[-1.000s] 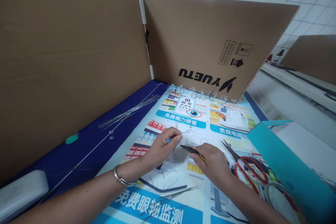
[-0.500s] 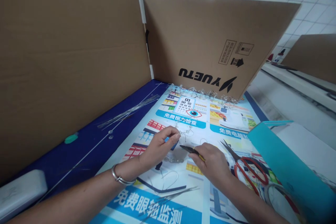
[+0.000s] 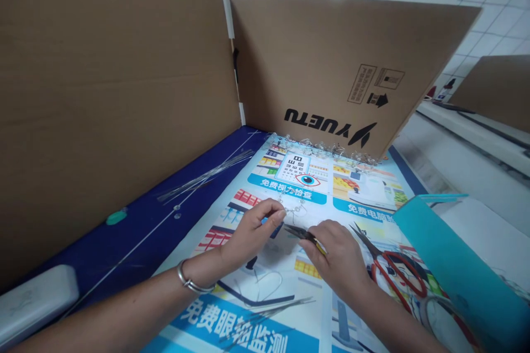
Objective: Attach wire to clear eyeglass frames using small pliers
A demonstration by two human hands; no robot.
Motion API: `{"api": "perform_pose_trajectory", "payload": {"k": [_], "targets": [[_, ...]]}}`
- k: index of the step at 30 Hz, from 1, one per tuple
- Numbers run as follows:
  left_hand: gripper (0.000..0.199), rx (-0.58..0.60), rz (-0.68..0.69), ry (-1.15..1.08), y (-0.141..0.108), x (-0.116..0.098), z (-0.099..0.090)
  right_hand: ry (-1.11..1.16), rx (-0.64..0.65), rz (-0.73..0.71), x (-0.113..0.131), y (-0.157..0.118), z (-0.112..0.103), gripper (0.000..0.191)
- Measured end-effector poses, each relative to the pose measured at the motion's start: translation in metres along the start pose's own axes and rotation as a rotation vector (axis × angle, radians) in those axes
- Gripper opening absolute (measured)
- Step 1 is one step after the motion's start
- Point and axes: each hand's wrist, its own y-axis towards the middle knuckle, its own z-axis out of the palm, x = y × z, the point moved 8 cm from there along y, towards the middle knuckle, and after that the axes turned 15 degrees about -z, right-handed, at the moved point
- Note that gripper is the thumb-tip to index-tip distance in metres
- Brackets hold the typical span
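Between thumb and forefinger, my left hand [image 3: 253, 231] pinches a wire strung with clear beads [image 3: 296, 210], which loops out past the fingertips over the printed sheet. My right hand [image 3: 343, 258] is wrapped round small pliers [image 3: 298, 231] with dark jaws and yellow on the handle. The jaw tips point left, just below my left fingertips; whether they touch the wire I cannot tell. Beneath my hands, a thin curled wire [image 3: 269, 285] and several straight wires [image 3: 269, 311] lie on the printed sheet [image 3: 306, 265].
Red-handled scissors [image 3: 399, 273] lie beside my right wrist, near a teal box [image 3: 455, 253]. A bundle of wires [image 3: 207, 175] rests on the blue cloth at left. Cardboard panels [image 3: 331, 60] stand behind, with a row of clear beaded pieces [image 3: 331, 149] at their foot. A white case [image 3: 37, 300] sits front left.
The pliers have turned slightly in my right hand, and their jaws show more broadly now. My left hand holds nearly the same place. The whole view has shifted a little.
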Motion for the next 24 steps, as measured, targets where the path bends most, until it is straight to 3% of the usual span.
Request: {"api": "perform_pose_trajectory", "payload": {"k": [9, 24], "targets": [[0.017, 0.007, -0.006, 0.017, 0.0, 0.001, 0.002, -0.151, 0.122, 0.035, 0.005, 0.008, -0.003, 0.027], [0.018, 0.001, -0.022, 0.007, 0.002, 0.002, 0.004, -0.279, 0.218, 0.066, 0.011, 0.014, -0.009, 0.028]]}}
